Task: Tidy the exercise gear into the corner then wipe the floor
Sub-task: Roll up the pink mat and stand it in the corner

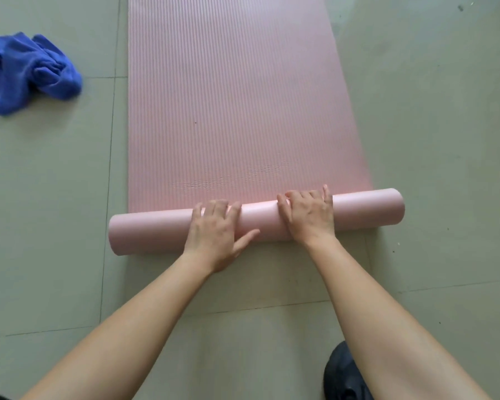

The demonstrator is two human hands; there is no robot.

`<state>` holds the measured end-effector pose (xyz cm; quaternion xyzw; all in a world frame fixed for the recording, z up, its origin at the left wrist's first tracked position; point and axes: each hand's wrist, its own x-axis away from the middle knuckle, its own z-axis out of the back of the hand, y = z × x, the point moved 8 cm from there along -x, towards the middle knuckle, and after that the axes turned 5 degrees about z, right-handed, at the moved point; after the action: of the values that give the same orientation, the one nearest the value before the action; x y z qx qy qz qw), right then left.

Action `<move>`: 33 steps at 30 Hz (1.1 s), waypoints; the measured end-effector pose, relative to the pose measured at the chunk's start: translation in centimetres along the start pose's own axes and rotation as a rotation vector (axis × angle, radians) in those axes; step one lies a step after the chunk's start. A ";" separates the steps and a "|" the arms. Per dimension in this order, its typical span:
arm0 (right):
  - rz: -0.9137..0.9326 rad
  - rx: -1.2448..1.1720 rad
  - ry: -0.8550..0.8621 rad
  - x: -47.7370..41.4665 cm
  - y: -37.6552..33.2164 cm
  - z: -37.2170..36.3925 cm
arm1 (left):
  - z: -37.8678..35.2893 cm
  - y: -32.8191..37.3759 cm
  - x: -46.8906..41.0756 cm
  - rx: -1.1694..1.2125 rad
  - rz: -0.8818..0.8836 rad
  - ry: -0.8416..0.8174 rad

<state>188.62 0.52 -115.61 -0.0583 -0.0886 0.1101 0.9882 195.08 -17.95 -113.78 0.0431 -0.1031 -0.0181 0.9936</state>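
A pink ribbed exercise mat (231,96) lies flat on the grey tiled floor and runs away from me. Its near end is wound into a thick roll (150,232) lying across the view. My left hand (217,229) lies over the middle of the roll, fingers draped over its top and thumb along the near side. Just to the right, my right hand (308,215) grips the roll, its fingers curled over the far side. A crumpled blue cloth (32,73) sits on the floor at the upper left, apart from the mat.
Grey floor tiles (55,197) spread on both sides of the mat. A dark shoe (341,373) shows at the bottom right, under my right forearm. Small specks of dirt dot the floor to the right of the roll.
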 end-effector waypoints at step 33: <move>0.373 0.119 -0.139 2.5 -5.0 1.8 | 1.8 -2.6 -3.2 0.063 -0.105 -0.528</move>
<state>191.74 -3.58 -112.75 -0.0075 -0.1374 0.2998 0.9440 191.54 -20.59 -112.91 0.0729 -0.3567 -0.0772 0.9281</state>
